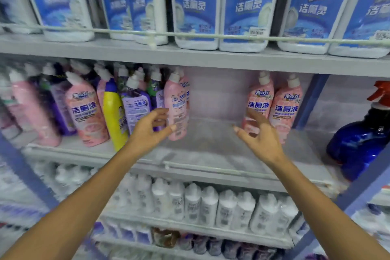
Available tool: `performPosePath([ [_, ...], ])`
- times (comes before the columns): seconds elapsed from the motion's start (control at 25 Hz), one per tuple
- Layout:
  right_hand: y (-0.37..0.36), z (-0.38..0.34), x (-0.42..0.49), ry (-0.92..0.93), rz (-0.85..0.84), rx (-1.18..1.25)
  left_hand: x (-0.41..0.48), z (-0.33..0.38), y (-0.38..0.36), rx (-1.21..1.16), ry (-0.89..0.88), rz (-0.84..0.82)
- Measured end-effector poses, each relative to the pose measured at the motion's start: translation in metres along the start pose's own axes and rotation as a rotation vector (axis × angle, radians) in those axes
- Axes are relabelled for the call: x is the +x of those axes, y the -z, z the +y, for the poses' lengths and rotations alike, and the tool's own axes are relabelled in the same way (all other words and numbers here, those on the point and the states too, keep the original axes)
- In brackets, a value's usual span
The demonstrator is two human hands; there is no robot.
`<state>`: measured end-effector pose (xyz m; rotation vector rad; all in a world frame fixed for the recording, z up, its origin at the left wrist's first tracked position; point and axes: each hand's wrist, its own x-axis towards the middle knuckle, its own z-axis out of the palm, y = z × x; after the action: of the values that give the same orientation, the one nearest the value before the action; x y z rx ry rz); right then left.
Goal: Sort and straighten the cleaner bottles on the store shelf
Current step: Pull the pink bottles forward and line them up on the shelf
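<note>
Two bare forearms extend from the bottom edge toward the middle shelf (211,143) of a store rack. On the left hand (147,131) the fingers (160,113) are spread wide and loosely curved, holding nothing. The thumb tip lies in front of a pink bottle (177,107) standing just right of those fingers, its small-print side facing out; whether skin meets plastic cannot be told. On the right hand (261,135) the fingers (255,118) are likewise wide and hold nothing. Their tips lie in front of the lower part of the nearer of two pink bottles (286,110), which stand side by side with front labels facing out, well apart from the first one.

Left of the left fingers, mixed cleaners crowd together at uneven angles. Among them are a purple bottle (135,103), a leaning yellow bottle (113,116) and a labelled pink cleaner (86,112), with blurred ones behind. A wire rail (211,168) edges the shelf below both hands.

Far right of the right fingers sits a blue spray bottle (363,139) with a red trigger. Above the fingers, large white jugs (196,6) with blue labels line the upper shelf. Below the forearms runs a row of white bottles (209,205).
</note>
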<state>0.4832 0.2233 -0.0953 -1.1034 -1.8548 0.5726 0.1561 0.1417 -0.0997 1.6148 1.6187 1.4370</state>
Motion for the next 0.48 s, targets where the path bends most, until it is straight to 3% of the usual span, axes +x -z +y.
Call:
performPosePath([
  [0.28, -0.149, -0.136, -0.003, 0.194, -0.233, 0.133, -0.088, -0.011, 0.21, 0.167, 0.057, 0.272],
  [0.48, -0.224, -0.213, 0.004, 0.291, -0.344, 0.231, -0.101, -0.015, 0.275, 0.208, 0.095, 0.413],
])
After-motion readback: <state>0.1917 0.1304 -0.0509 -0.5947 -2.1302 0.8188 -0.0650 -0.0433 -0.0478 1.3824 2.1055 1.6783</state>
